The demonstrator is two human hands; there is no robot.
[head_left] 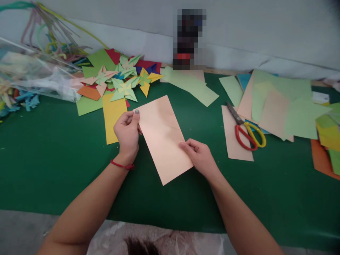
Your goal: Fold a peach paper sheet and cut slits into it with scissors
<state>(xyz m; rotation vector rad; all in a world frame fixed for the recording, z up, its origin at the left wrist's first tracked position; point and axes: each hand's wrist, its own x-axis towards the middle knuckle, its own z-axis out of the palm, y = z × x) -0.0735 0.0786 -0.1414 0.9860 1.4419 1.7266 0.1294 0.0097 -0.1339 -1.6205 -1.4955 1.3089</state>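
Note:
A pale peach sheet of paper (162, 141) is held tilted above the green table, between both hands. My left hand (128, 132) pinches its upper left corner, thumb on top and fingers mostly behind the sheet. Along the lower right edge, my right hand (199, 154) grips the paper with the thumb on its face. A yellow paper piece (110, 120) lies just behind my left hand. To the right rest scissors (245, 129) with one red and one yellow handle, on top of a small peach paper piece (230, 145).
Folded paper stars (124, 88) and coloured sheets are heaped at the back left. A clear plastic bag (39, 74) and curled strips sit farther left. Overlapping green and peach sheets (281, 102) cover the back right. The green table (66, 170) meets a pale wall; a pixelated dark object (188, 39) stands there.

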